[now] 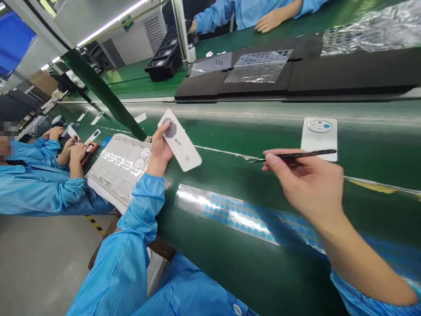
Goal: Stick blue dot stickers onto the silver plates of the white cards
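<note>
My left hand (161, 148) grips a white phone back cover (184, 147) near its top, the thumb lying by a round grey camera area. The cover is tilted and held above the green work surface. In my right hand (309, 180) is a pair of black tweezers (299, 155), pinched between thumb and fingers with the tips pointing left. Beneath my hands lies a clear sheet of blue round stickers (237, 213). Beyond the right hand rests another white cover (319, 131) with a blue dot on its camera area.
A plastic tray (115, 164) stands left of my left arm. Black foam boards (250, 83) with clear film line the far side. A green post (105, 94) rises at the left. Co-workers in blue sleeves (49, 184) sit at left and across.
</note>
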Available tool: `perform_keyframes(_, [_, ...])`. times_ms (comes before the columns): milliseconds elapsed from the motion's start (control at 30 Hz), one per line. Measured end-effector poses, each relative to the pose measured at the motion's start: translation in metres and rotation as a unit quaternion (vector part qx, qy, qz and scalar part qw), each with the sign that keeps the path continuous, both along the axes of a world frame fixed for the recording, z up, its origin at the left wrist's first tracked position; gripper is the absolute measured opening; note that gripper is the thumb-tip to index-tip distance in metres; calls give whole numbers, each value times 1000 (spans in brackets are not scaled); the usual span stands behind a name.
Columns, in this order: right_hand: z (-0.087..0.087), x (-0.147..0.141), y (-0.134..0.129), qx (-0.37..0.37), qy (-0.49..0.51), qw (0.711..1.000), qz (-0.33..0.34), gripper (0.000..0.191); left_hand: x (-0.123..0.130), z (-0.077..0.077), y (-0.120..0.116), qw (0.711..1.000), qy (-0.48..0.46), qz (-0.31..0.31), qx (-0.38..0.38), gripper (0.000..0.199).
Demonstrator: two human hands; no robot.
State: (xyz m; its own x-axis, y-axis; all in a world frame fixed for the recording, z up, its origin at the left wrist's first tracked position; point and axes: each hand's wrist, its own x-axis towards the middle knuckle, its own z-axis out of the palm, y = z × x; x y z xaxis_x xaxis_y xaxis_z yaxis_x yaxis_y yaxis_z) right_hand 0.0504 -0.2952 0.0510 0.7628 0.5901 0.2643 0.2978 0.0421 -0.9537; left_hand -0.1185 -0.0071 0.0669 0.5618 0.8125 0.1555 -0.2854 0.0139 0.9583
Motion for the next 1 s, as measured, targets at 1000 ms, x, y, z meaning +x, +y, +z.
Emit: perform_keyframes(1000, [-67, -71, 6, -129, 212, 949, 194, 40, 5, -78, -70, 922, -16, -239, -305, 71])
